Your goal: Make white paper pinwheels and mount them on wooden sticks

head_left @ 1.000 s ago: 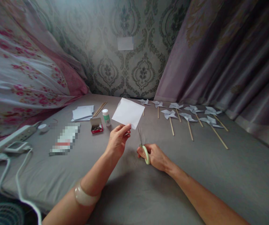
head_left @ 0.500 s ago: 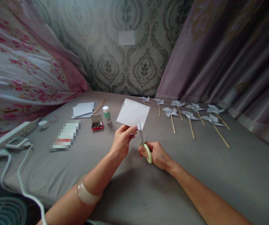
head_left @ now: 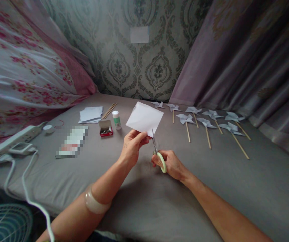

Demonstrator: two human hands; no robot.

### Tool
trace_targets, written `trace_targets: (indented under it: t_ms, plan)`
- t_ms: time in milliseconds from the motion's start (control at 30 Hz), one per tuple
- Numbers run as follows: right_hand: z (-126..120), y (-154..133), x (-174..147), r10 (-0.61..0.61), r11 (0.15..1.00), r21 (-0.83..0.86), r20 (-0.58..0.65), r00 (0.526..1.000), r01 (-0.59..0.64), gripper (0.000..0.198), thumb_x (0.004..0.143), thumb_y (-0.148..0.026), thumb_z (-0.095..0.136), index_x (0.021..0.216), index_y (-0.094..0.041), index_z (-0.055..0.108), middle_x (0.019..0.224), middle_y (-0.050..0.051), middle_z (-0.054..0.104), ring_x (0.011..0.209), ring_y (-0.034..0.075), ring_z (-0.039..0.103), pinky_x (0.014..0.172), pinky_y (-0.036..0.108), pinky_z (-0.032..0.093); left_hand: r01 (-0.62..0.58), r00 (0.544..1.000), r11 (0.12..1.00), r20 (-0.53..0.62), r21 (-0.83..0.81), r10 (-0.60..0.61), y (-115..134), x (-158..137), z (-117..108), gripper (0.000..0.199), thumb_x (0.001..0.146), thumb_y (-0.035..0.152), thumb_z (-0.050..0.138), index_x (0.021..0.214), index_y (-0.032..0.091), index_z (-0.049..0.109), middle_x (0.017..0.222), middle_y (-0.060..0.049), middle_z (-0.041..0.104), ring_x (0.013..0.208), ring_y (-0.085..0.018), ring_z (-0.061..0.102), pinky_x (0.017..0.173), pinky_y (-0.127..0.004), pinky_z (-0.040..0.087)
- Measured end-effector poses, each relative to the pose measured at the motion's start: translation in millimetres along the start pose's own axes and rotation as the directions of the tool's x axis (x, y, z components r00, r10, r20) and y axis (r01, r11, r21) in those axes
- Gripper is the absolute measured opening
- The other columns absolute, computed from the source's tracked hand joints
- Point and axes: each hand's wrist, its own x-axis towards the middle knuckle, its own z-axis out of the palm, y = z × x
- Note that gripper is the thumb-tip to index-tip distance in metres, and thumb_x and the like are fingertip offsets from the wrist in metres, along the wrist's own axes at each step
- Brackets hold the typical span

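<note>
A square sheet of white paper (head_left: 145,117) is pinched at its near edge by my left hand (head_left: 132,145), thumb on top. My right hand (head_left: 171,164) grips a pair of scissors (head_left: 163,163) with pale green handles. The scissor blades point up and away, and they meet the paper's near right corner, just right of my left fingertips. Whether the blades are fully closed is too small to tell. Both hands hover above the grey bed sheet (head_left: 144,201).
Several white paper pinwheels (head_left: 206,123) on sticks lie at right. Paper sheets (head_left: 91,114), wooden sticks (head_left: 109,110), a white-and-green bottle (head_left: 116,120) and a red box of small metal pieces (head_left: 106,129) lie left. A power strip (head_left: 21,143) with cables and a blurred packet (head_left: 72,142) are farther left.
The view has tilted and shifted slightly, so everything sits a little differently in frame. My hands, the paper and the scissors keep nearly the same arrangement, with the blades at the same corner.
</note>
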Motion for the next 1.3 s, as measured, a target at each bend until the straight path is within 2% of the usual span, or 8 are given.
trace_targets:
  t_ms: [700,1300]
  plan:
    - [2.6,0.4,1.3,0.072,0.996,0.054,-0.069,0.995,-0.069,0.054,0.064,-0.068,0.067,0.058,-0.016,0.056,0.055,0.001,0.058,0.051,0.011,0.047,0.048,0.023,0.035,-0.034,0.999,0.999,0.003,0.02,0.034,-1.7,2.1,-1.2,0.023,0.058,0.026,0.078,0.073,0.014,0.066,0.069,0.0,0.067,0.061,-0.01,0.062,0.06,-0.02,0.048]
    - [5.8,1.9,1.8,0.077,0.996,0.05,-0.128,0.989,-0.071,0.05,0.066,-0.063,0.068,0.053,-0.016,0.056,0.049,-0.002,0.054,0.046,0.008,0.043,0.047,0.022,0.035,-0.04,0.999,0.999,0.008,0.023,0.04,-1.3,3.4,-1.0,0.023,0.059,0.028,0.079,0.074,0.014,0.067,0.069,0.0,0.067,0.063,-0.01,0.062,0.061,-0.02,0.048]
